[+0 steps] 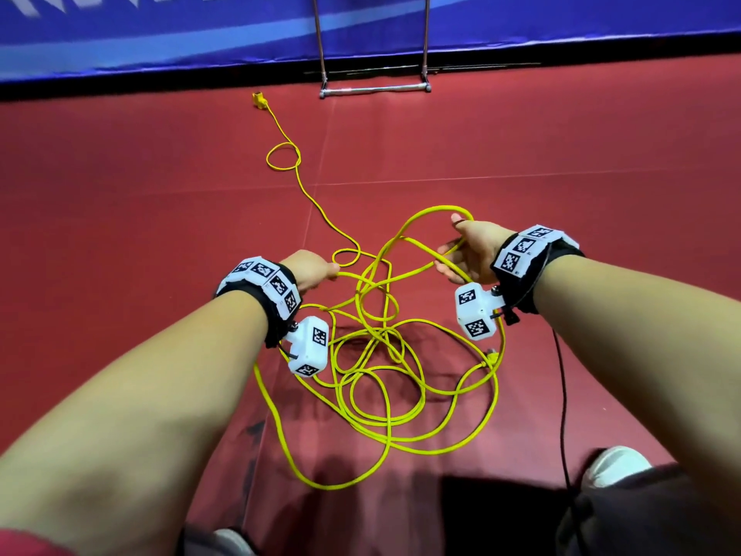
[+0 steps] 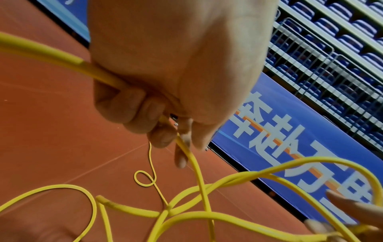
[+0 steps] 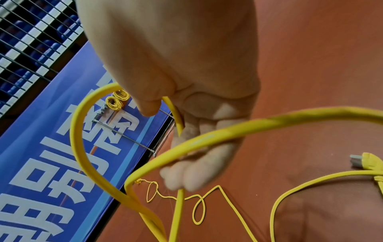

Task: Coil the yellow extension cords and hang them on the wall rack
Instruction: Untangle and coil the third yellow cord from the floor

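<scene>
Left hand: the left hand (image 1: pixel 310 270) sits at about 9 o'clock of the tangle, fingers curled round a strand of the yellow cord (image 1: pixel 377 379), the thumb pressing it against them (the left wrist view shows the strand running through the fist).
Right hand: the right hand (image 1: pixel 467 252) is at about 2 o'clock of the tangle, palm turned inward, fingers loosely bent with a loop of cord draped through them and passing under the thumb.
Cord: most of it lies in a loose tangle on the red floor (image 1: pixel 140 202) between and below the two hands; one thin run leads off toward 12 o'clock, through a small loop, to a yellow socket end (image 1: pixel 260 100) near the wall.
Plug: a pronged plug (image 1: pixel 491 355) lies at about 3 o'clock of the tangle, below the right wrist.
Rack: a metal rack (image 1: pixel 375 89) stands at 12 o'clock against the blue banner (image 1: pixel 160 34); the right wrist view shows coiled yellow bundles (image 3: pixel 117 101) hanging on it.
</scene>
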The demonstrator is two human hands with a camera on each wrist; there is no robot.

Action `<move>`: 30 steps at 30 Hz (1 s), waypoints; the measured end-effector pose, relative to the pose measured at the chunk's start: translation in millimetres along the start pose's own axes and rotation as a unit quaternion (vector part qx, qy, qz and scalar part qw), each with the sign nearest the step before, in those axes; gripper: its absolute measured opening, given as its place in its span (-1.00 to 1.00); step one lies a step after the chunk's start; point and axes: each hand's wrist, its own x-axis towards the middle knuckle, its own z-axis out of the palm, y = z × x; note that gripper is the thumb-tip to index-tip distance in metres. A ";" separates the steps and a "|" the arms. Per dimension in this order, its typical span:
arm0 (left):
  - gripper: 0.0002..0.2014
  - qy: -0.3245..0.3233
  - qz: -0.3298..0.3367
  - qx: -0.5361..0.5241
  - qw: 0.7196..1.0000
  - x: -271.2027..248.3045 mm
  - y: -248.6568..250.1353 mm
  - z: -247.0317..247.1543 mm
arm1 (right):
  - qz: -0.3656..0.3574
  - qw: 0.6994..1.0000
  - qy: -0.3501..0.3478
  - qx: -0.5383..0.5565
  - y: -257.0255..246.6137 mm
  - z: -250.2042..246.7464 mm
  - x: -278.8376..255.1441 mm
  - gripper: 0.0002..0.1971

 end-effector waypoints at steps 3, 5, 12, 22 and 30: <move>-0.84 0.003 0.026 -0.051 0.998 5.2 1.5 1.4 | -0.004 1.000 0.000 -0.007 3.6 0.2 2.2 -0.37; -0.69 -0.043 0.005 -0.078 0.996 3.6 1.5 4.0 | -0.003 1.000 -0.001 -0.002 4.9 -0.2 2.4 -0.37; -0.66 -0.049 0.040 -0.010 0.998 -5.1 13.1 9.6 | -0.017 0.998 -0.024 0.057 -1.4 7.8 -2.5 -0.62; -0.77 -0.009 0.028 0.026 0.999 3.2 7.3 19.4 | -0.098 0.994 -0.039 -0.031 -5.2 15.0 -2.8 -0.85; -0.71 0.069 0.031 -0.011 0.997 12.4 2.2 8.0 | -0.071 0.992 0.100 0.042 2.4 -13.6 20.8 -0.80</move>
